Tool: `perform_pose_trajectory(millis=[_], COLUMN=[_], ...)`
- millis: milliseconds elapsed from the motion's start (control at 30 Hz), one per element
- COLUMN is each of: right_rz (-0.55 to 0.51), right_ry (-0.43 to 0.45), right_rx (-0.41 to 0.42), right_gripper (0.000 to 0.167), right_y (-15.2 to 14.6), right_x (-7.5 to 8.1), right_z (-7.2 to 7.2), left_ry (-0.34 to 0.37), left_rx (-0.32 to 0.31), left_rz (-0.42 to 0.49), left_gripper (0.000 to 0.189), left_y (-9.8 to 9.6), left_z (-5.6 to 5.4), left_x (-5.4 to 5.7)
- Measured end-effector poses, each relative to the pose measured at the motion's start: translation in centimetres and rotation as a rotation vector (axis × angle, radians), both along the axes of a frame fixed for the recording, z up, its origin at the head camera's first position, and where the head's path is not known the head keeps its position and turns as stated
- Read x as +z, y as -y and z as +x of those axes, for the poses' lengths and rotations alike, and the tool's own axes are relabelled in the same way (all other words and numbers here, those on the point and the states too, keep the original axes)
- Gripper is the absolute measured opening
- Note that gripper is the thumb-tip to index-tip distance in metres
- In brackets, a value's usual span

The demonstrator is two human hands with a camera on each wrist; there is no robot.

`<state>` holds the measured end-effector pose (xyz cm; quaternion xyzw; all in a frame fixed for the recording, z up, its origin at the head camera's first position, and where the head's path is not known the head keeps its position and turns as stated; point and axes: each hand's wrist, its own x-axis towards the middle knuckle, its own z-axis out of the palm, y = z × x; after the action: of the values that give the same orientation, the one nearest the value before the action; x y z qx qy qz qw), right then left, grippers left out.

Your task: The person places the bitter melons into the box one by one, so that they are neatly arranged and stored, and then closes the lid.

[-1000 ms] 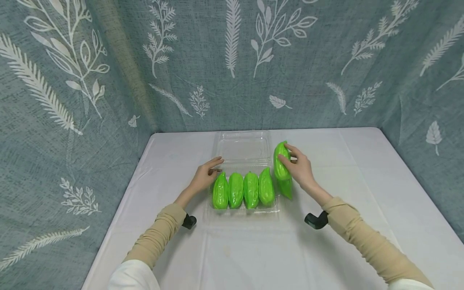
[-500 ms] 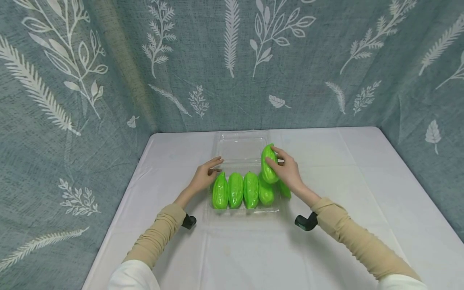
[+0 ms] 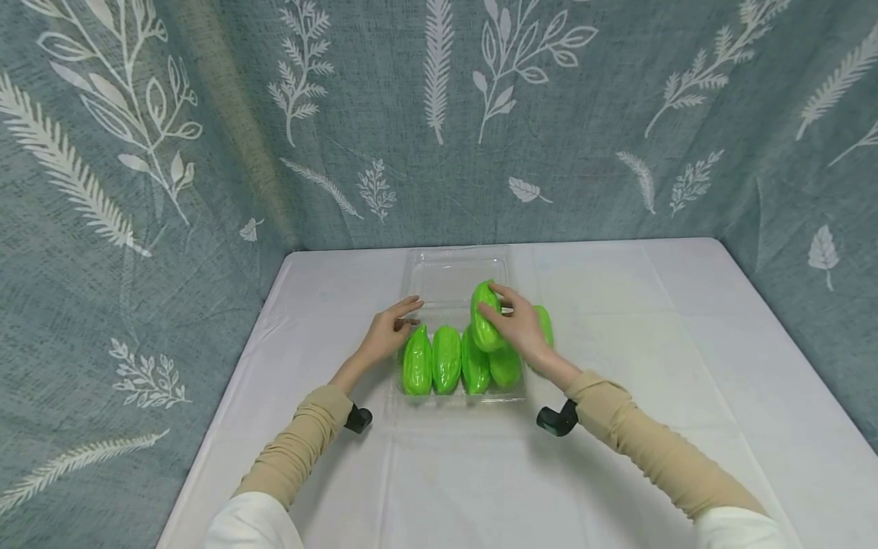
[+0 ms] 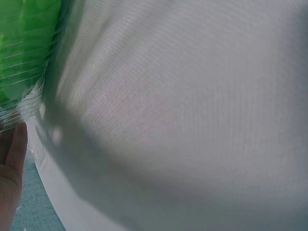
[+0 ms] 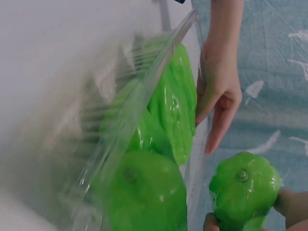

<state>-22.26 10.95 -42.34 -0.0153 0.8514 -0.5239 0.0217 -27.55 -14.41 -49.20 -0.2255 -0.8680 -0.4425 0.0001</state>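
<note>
My right hand (image 3: 519,324) pinches a glossy green gourd (image 3: 485,316) between thumb and fingers, high over the right half of a clear plastic clamshell box (image 3: 504,396). In the right wrist view, the held gourd (image 5: 244,187) shows its stem end. Several like gourds (image 3: 447,360) lie side by side in the box; the held one overlaps the two rightmost. My left hand (image 3: 387,332) rests at the box's back left corner, fingers extended, a fingertip at the rim in the left wrist view. Another gourd (image 3: 544,324) lies right of the box, partly hidden by my right hand.
The box's clear lid (image 3: 459,274) lies folded open behind it. A white cloth covers the table (image 3: 453,480). Grey-green curtains (image 3: 439,191) with white leaf prints stand at the back and sides. Black wrist cameras (image 3: 557,419) hang below both wrists.
My right hand has carried the gourd leftward, from beside the box to over its right half. The gourd on the table to the right now shows more. My left hand has stayed put.
</note>
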Motion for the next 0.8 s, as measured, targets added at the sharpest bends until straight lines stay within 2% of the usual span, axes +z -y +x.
perform_pose_trajectory(millis=[467,800], right_rz=[-0.035,-0.011], right_ry=[0.033,0.030], right_rx=[0.040,0.085], right_gripper=[0.056,0.053], right_y=[3.1,5.4], right_x=[-0.3,-0.6], right_z=[-0.4,-0.2], left_ry=[0.025,0.046], left_rx=[-0.009,-0.001], left_rz=[0.033,0.011], left_gripper=[0.048,0.048], left_y=[-0.2,-0.1], left_z=[0.4,0.4], left_x=[0.6,0.5])
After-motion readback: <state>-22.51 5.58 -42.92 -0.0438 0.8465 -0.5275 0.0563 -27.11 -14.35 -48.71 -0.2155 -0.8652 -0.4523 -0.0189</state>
